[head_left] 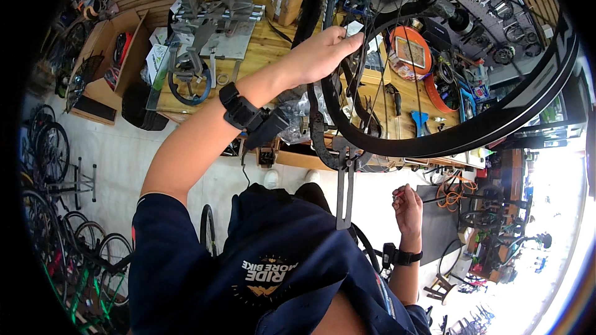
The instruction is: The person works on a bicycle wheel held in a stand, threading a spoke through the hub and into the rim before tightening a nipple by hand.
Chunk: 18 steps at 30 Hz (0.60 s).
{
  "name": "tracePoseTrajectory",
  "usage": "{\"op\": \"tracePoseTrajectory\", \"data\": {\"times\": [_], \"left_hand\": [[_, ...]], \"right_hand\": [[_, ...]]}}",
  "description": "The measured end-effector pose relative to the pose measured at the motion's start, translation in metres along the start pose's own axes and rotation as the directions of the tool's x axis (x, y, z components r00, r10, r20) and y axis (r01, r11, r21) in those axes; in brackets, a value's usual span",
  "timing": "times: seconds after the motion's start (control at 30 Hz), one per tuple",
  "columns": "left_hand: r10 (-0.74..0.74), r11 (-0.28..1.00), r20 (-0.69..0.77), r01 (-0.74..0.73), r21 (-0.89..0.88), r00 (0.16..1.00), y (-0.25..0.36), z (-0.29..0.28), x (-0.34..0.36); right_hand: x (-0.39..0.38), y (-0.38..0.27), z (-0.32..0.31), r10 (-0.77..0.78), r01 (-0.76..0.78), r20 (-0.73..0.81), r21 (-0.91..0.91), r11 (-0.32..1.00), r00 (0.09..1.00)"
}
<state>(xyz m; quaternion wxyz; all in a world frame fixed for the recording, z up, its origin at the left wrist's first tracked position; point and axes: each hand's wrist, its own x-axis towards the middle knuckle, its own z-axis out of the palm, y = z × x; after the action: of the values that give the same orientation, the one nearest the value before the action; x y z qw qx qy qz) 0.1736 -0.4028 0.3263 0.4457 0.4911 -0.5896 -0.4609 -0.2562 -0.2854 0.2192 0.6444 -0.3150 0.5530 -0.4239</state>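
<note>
A black bicycle wheel (428,146) stands upright in front of me, its thin spokes running up to the hub at the top. My left hand (326,56) reaches across to the wheel's left side, pinching a small flat white piece (354,28) between thumb and fingers beside the spokes. Whether that hand also touches a spoke is unclear. Lower down, away from the wheel, my right hand (408,209) is closed, fingers curled around something small with a bit of red showing. Dark metal stand arms (318,133) and a slotted bracket (345,195) sit at the rim's lower left.
Behind the wheel is a wooden workbench (264,56) with a screwdriver (397,100), a blue tool (420,121) and a round orange container (410,49). A metal clamp fixture (192,43) stands at left. Tools hang on a pegboard (490,0). Bicycles (53,149) line the left floor.
</note>
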Motion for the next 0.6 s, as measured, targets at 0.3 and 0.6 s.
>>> {"op": "tracePoseTrajectory", "data": {"times": [0.3, 0.6], "left_hand": [[0.093, 0.977, 0.054, -0.081, -0.195, 0.994, 0.034, -0.001, -0.013], [0.108, 0.825, 0.070, -0.050, -0.563, 0.992, 0.108, 0.003, -0.019]], "right_hand": [[0.004, -0.001, 0.008, 0.017, -0.017, 0.022, -0.005, 1.000, 1.000], [0.004, 0.011, 0.002, 0.009, -0.009, 0.006, 0.032, 0.999, 1.000]]}}
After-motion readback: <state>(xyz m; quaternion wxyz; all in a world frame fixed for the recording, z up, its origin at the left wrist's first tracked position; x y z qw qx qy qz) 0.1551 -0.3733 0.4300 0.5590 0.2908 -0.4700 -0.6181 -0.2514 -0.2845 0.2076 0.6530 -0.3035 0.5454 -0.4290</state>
